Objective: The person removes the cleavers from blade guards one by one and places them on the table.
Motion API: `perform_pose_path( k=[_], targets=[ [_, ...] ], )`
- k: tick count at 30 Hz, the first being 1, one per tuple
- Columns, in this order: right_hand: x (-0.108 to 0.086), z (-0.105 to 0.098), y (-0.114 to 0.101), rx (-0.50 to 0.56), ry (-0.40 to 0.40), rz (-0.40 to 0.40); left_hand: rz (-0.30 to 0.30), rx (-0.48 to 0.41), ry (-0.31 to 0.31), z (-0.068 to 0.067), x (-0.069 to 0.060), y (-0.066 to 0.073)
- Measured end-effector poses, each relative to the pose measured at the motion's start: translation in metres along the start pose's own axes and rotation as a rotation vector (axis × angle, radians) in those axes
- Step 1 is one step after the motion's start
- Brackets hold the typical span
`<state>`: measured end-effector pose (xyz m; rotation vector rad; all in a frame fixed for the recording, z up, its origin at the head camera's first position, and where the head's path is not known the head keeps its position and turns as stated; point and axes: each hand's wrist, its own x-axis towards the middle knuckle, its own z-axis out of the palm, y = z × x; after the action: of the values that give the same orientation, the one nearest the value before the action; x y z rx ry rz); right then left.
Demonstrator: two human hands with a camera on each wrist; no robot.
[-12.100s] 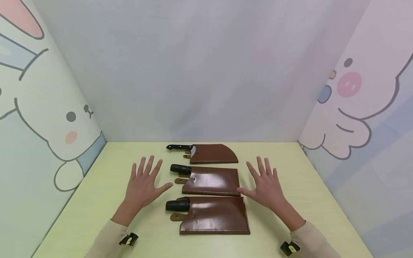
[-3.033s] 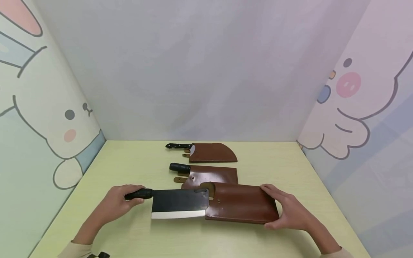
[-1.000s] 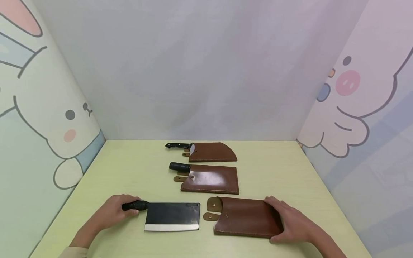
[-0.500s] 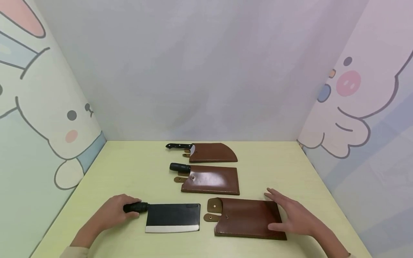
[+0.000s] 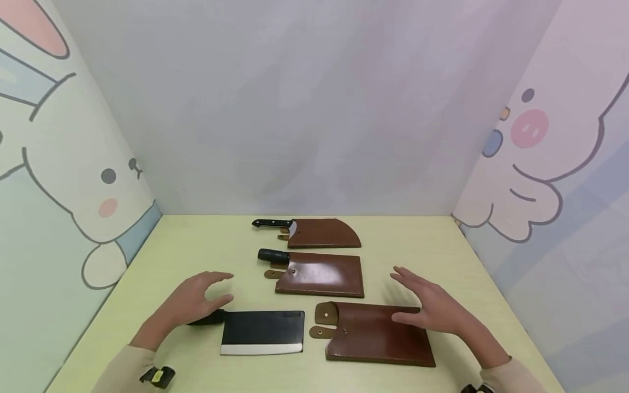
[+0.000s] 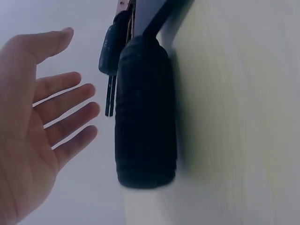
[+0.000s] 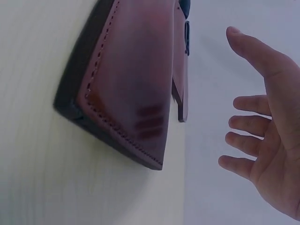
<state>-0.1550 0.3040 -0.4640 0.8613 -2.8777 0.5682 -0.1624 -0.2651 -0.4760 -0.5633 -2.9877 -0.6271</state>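
In the head view a cleaver (image 5: 263,329) with a dark blade and bright edge lies bare on the table, its black handle to the left. My left hand (image 5: 190,299) hovers over that handle, fingers apart and holding nothing; the left wrist view shows a gap between the hand (image 6: 28,122) and the black handle (image 6: 146,117). To the cleaver's right lies a brown leather sheath (image 5: 378,338), its flap and strap unfastened. Above the sheath's right end is my right hand (image 5: 434,307), fingers spread. In the right wrist view this hand (image 7: 272,122) stands clear of the stitched sheath (image 7: 131,84).
Behind lie two more knives in brown sheaths: a middle sheathed cleaver (image 5: 321,275) with a black handle, and a far sheathed knife (image 5: 324,233) with a riveted handle. Walls close the pale table (image 5: 206,245) at the back and both sides.
The cleaver was drawn leftward out of the front sheath, and both were laid down apart. Within the last half second my left hand let go of the handle; both hands rose off the things.
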Motion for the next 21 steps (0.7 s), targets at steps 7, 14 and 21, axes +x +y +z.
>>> perform_pose_path(
  k=[7,14,21],
  targets=[
    [0.024,0.005,-0.005,0.034,-0.002,0.02,0.045,-0.035,0.04,0.008,0.027,0.015],
    [0.047,0.014,-0.011,0.068,-0.038,0.017,0.05,-0.091,0.02,0.008,0.058,0.026],
    [0.068,0.022,-0.011,0.064,-0.105,0.001,0.1,-0.102,-0.023,0.013,0.089,0.027]
  ],
)
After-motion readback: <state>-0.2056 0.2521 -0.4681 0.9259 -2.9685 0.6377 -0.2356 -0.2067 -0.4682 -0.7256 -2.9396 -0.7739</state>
